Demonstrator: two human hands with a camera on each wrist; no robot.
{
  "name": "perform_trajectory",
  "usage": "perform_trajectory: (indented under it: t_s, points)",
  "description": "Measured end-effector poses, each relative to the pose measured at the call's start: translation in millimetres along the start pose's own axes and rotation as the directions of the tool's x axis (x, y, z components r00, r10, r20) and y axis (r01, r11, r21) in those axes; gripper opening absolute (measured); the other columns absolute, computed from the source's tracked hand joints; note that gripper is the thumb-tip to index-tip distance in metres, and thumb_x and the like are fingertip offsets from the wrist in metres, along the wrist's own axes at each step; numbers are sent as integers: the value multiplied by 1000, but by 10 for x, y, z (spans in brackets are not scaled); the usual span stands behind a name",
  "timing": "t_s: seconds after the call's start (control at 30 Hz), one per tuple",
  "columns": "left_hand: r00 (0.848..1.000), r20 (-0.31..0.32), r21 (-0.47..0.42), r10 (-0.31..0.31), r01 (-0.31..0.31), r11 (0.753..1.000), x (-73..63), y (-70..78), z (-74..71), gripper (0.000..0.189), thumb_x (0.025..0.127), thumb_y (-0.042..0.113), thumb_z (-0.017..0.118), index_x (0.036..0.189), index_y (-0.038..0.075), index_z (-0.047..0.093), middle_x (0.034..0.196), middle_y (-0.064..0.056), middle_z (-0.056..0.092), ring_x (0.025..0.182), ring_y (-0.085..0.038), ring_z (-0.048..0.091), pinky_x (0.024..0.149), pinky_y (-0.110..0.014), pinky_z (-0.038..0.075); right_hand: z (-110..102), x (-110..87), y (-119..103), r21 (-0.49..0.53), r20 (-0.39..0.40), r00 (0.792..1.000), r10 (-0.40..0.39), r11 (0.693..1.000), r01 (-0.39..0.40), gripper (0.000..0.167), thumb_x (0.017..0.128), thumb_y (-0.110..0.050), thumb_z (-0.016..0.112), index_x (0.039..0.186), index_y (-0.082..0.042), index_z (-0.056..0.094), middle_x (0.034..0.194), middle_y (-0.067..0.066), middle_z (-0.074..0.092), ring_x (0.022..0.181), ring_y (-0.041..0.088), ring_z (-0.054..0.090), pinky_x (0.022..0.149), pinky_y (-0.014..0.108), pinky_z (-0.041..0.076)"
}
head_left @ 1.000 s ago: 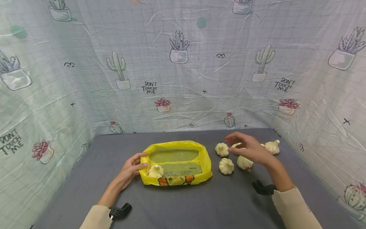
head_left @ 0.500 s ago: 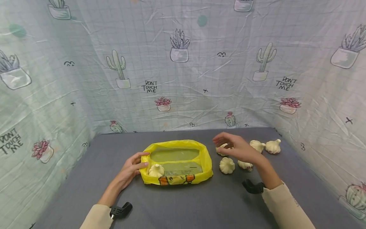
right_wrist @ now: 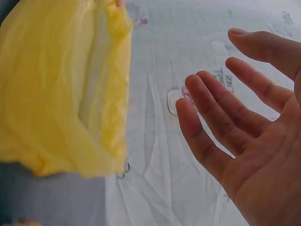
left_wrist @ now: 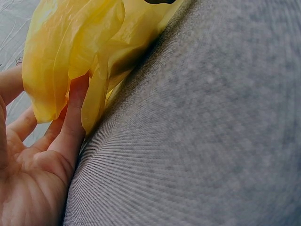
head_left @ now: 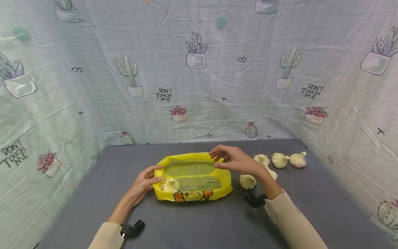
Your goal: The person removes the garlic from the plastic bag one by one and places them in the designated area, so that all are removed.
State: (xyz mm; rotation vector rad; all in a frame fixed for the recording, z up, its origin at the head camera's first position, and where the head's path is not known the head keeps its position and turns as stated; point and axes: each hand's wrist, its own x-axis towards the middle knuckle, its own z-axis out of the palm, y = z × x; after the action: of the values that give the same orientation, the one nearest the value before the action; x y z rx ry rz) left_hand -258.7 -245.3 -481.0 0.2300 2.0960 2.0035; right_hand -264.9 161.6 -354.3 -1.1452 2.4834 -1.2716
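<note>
A yellow plastic bag point(head_left: 224, 178) lies on the table with its mouth spread wide. One garlic bulb point(head_left: 171, 185) sits inside, at its left end. My left hand point(head_left: 141, 185) grips the bag's left rim; in the left wrist view its fingers point(left_wrist: 70, 127) reach under folds of the yellow plastic point(left_wrist: 70, 56). Over the bag's right end hovers my right hand point(head_left: 234, 160), fingers loosely bent. The right wrist view shows that hand's palm point(right_wrist: 254, 136) bare, apart from the bag point(right_wrist: 61, 84). Beyond it are another garlic bulb point(head_left: 247, 181) and several more.
At the far right of the grey table point(head_left: 199, 224) lie two bulbs side by side, the outer garlic bulb point(head_left: 297, 159) nearest the edge. A printed curtain point(head_left: 199, 86) hangs round the back and sides. Part of the bulb group is hidden behind my right forearm.
My right hand has moved left, from above the garlic bulbs to over the bag's right end. The left hand and the bag have stayed in place.
</note>
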Motion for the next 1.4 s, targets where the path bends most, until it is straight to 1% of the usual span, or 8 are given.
perform_trajectory:
  t_s: [0.23, 0.37, 0.57, 0.87, 1.03, 1.17, 1.23, 1.4]
  points:
    - [1000, 2, -5, 8, -8, 1000, 6, 6, -4, 62, 100, 17, 68, 154, 4, 41, 157, -26, 39, 117, -23, 63, 88, -36, 61, 186, 252, -18, 1, 73, 997, 31, 1000, -31, 36, 99, -21, 70, 134, -16, 62, 130, 8, 68, 119, 29, 67, 99, 45, 57]
    - [1000, 1, -6, 7, -7, 1000, 0, 7, -2, 62, 100, 17, 67, 154, 4, 41, 158, -26, 38, 118, -23, 63, 89, -36, 60, 308, 390, -26, 8, 122, 992, 30, 999, -32, 36, 100, -19, 68, 135, -16, 61, 132, 8, 67, 119, 26, 67, 100, 45, 56]
    - [1000, 0, -11, 9, -9, 1000, -10, 14, 6, 61, 100, 16, 67, 154, 4, 41, 158, -26, 39, 117, -22, 63, 89, -36, 61, 456, 593, -66, -5, 174, 983, 54, 999, -54, 38, 99, -19, 70, 135, -19, 61, 132, 5, 67, 118, 23, 67, 98, 37, 56]
    - [1000, -11, 3, -1, 1, 1000, 2, 24, 17, 58, 101, 17, 66, 153, 6, 43, 159, -24, 39, 117, -23, 63, 89, -36, 60, 574, 831, -166, -31, 260, 965, 47, 999, -40, 41, 96, -20, 74, 135, -17, 61, 133, 7, 67, 120, 25, 67, 96, 30, 56]
    - [1000, -14, 3, -7, 7, 1000, 9, 28, 19, 58, 101, 17, 66, 153, 7, 43, 157, -25, 40, 117, -24, 63, 88, -37, 60, 641, 940, -202, -23, 313, 948, 58, 998, -53, 42, 95, -20, 75, 135, -15, 62, 136, 13, 65, 120, 27, 67, 95, 30, 57]
    - [1000, -13, 8, -8, 8, 1000, -6, 27, 22, 58, 101, 18, 66, 154, 7, 43, 158, -25, 39, 118, -25, 61, 89, -37, 60, 705, 1038, -196, -19, 363, 929, 65, 998, -62, 43, 95, -19, 76, 135, -13, 62, 137, 15, 65, 123, 30, 66, 95, 29, 56]
    - [1000, -14, 9, -6, 7, 1000, -11, 25, 24, 58, 101, 18, 65, 154, 7, 43, 158, -25, 39, 120, -26, 61, 89, -37, 60, 736, 1090, -182, -23, 396, 915, 72, 997, -68, 44, 95, -18, 76, 136, -12, 62, 138, 15, 65, 126, 32, 64, 96, 29, 56]
    - [1000, -28, 7, -10, 10, 1000, -5, 12, 32, 57, 101, 18, 66, 152, 7, 45, 156, -24, 41, 119, -26, 60, 90, -38, 59, 794, 1185, -169, -17, 480, 872, 97, 995, -101, 49, 95, -17, 75, 141, -7, 60, 144, 18, 60, 135, 36, 57, 101, 33, 54]
